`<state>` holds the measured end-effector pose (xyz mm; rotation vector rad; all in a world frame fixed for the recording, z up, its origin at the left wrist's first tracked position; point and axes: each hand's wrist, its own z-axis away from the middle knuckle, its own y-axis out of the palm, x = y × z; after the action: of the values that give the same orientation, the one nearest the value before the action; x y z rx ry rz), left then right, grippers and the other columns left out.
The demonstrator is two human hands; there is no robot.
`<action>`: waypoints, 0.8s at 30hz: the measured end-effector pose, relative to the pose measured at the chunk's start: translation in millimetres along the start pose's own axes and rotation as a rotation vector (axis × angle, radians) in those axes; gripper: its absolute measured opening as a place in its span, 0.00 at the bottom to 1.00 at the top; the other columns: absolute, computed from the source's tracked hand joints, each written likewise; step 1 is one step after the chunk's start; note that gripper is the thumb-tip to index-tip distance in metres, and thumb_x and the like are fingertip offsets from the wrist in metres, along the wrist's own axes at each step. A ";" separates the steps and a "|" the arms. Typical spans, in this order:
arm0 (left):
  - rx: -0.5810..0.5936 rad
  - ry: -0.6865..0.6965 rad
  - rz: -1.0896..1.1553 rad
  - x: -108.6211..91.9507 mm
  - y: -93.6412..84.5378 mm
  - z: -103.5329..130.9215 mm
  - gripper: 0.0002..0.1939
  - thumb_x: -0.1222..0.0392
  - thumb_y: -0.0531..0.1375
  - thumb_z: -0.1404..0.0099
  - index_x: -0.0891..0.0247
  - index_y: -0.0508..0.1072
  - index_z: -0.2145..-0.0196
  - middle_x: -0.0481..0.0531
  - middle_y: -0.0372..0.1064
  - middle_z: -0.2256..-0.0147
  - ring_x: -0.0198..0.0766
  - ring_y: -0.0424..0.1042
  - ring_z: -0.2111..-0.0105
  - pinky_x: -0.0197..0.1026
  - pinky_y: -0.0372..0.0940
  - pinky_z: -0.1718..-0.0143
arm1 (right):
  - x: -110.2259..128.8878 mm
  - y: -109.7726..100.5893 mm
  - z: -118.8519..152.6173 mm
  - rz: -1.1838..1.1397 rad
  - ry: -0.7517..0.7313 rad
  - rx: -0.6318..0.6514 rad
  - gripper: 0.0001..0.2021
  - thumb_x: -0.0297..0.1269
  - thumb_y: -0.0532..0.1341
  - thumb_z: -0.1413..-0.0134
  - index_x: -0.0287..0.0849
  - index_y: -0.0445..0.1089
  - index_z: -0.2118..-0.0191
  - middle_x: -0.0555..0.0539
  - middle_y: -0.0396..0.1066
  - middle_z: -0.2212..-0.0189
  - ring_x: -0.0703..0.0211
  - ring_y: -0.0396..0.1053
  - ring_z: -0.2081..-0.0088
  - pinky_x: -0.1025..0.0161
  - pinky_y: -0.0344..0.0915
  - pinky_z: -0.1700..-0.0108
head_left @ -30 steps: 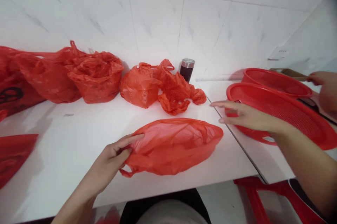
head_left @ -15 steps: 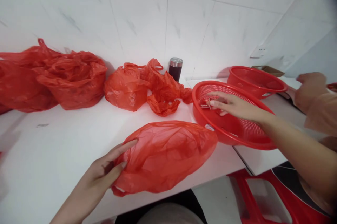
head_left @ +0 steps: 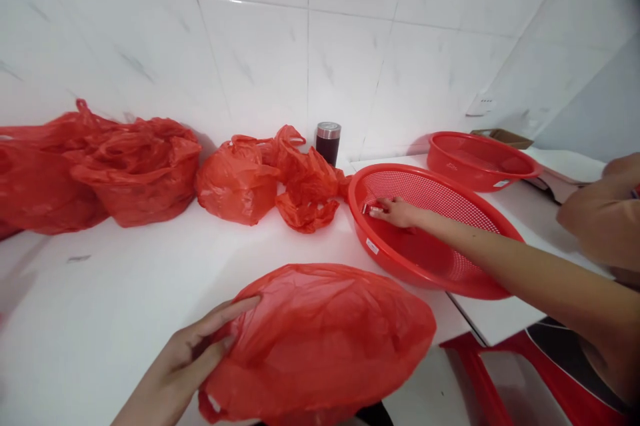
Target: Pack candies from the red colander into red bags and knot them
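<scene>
My left hand (head_left: pixel 200 353) pinches the rim of a red plastic bag (head_left: pixel 325 339), which hangs with its mouth spread at the table's front edge. Inside a red perforated basket (head_left: pixel 435 276) to the right, my right hand (head_left: pixel 400 214) reaches to the left part, its fingers bent around small pale pieces (head_left: pixel 371 209). Whether those pieces are gripped or only touched is hard to tell, as they are small and blurred. The basket's left rim stands just beyond the bag.
Several filled red bags (head_left: pixel 135 173) line the tiled wall on the white table (head_left: pixel 125 306). A dark cup with a silver lid (head_left: pixel 328 143) stands behind them. Another red basin (head_left: pixel 475 163) is at the back right. A person's arm (head_left: pixel 600 213) shows at the right edge.
My right hand has gone lower into the basket, down among the pale pieces. The bag in my left hand sits lower and nearer, its mouth wider. The view has shifted slightly.
</scene>
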<state>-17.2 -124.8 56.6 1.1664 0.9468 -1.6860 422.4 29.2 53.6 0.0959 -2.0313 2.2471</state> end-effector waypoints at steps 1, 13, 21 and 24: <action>0.008 -0.007 0.024 0.6 0.4 -0.2 0.21 0.46 0.58 0.36 0.48 0.73 0.47 0.46 0.65 0.41 0.50 0.67 0.44 0.50 0.62 0.43 | 6.1 5.0 0.8 0.019 -0.020 -0.009 0.32 0.56 0.51 0.39 0.38 0.61 0.39 0.30 0.66 0.50 0.45 0.71 0.60 0.52 0.66 0.58; -0.087 -0.048 0.168 -1.6 5.7 -2.5 0.24 0.47 0.61 0.39 0.51 0.72 0.46 0.48 0.68 0.44 0.49 0.69 0.46 0.47 0.66 0.46 | 12.5 -9.6 -3.7 -0.071 -0.132 -0.027 0.12 0.30 0.55 0.46 0.39 0.71 0.57 0.41 0.72 0.63 0.51 0.70 0.60 0.61 0.63 0.58; -0.161 0.053 0.104 -4.6 10.9 -3.4 0.27 0.48 0.60 0.37 0.52 0.67 0.41 0.50 0.66 0.42 0.48 0.67 0.44 0.46 0.62 0.43 | 74.1 -82.8 54.3 -0.616 -0.266 0.074 0.02 0.31 0.53 0.49 0.44 0.57 0.69 0.52 0.63 0.74 0.63 0.63 0.73 0.68 0.60 0.71; -0.158 0.130 0.049 -5.3 13.7 -5.4 0.28 0.50 0.58 0.36 0.51 0.63 0.39 0.48 0.61 0.38 0.51 0.58 0.38 0.50 0.58 0.40 | 119.2 -80.3 89.9 -0.729 -0.418 0.248 0.03 0.31 0.55 0.49 0.44 0.57 0.69 0.55 0.60 0.74 0.66 0.59 0.75 0.69 0.57 0.74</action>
<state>-1.7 -123.5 58.6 1.1943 1.1018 -1.4824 311.7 -47.6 156.6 1.1956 -1.4681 2.0564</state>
